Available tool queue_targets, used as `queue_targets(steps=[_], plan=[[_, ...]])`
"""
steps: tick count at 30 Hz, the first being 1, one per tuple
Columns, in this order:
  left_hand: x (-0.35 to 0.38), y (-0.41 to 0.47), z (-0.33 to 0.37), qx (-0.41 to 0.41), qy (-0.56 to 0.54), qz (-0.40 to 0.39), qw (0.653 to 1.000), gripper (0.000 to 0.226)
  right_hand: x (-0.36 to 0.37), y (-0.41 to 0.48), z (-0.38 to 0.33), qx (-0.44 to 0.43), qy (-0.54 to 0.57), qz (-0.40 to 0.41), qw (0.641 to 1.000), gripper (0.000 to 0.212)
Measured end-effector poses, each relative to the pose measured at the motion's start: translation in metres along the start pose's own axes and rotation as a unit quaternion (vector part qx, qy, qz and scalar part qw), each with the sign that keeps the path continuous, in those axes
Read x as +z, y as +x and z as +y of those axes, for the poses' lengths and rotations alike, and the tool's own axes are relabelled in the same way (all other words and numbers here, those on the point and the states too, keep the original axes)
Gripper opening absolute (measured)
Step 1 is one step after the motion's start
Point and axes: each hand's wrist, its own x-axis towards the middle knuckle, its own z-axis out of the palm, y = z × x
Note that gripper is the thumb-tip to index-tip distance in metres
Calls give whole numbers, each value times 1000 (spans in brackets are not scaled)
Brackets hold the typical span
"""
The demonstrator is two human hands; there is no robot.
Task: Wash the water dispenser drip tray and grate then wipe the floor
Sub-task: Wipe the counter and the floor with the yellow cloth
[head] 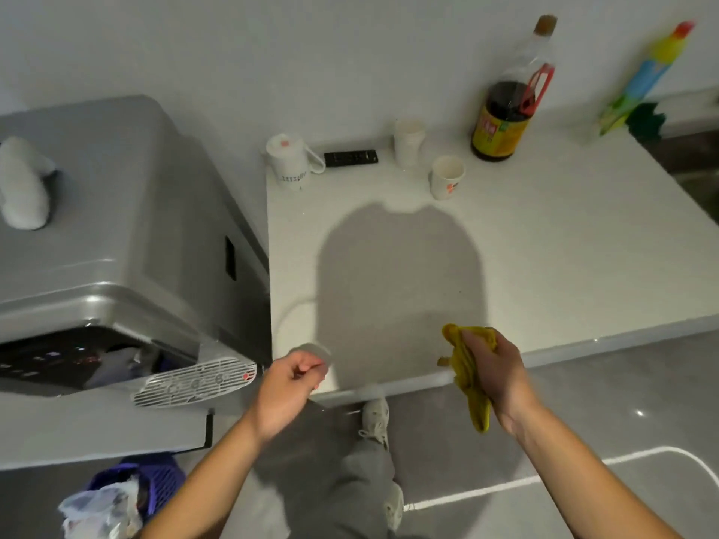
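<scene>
A grey water dispenser (pixel 97 227) stands at the left, and its white slotted grate (pixel 194 381) sits in the drip tray at its front. My left hand (pixel 290 379) hovers just right of the grate, over the counter's front corner, fingers curled with nothing in them. My right hand (pixel 496 373) grips a crumpled yellow cloth (pixel 465 367) above the counter's front edge; the cloth hangs down below my palm. Grey floor (pixel 564 414) lies beneath my arms.
On the white counter (pixel 564 247) stand a white mug (pixel 290 161), a black remote (pixel 351 157), two paper cups (pixel 446 177), a dark sauce bottle (pixel 505 110) and a colourful package (pixel 642 83). A purple basket with bags (pixel 132 496) sits on the floor. My leg and shoes (pixel 375 422) are below.
</scene>
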Motion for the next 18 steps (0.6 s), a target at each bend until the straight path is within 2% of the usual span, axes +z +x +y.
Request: queue_targets(steps=[4, 7, 8, 10, 13, 15, 18], plan=[[13, 57, 20, 10, 21, -7, 1000, 23, 3, 47, -31, -25, -32, -6, 999, 23], [17, 92, 30, 21, 90, -18, 996, 6, 6, 75, -51, -22, -74, 3, 997, 20], [19, 101, 31, 19, 104, -23, 994, 8, 6, 85, -55, -21, -101, 11, 995, 18], [23, 116, 32, 26, 126, -18, 992, 19, 8, 104, -60, -27, -155, 24, 987, 14], [26, 138, 33, 109, 221, -6, 969, 37, 14, 135, -65, -49, -236, 23, 970, 20], [26, 146, 35, 98, 264, -24, 959, 53, 17, 149, -67, -61, -306, 11, 950, 23], [28, 146, 34, 77, 351, -41, 932, 73, 17, 159, -59, -85, -357, -41, 929, 14]])
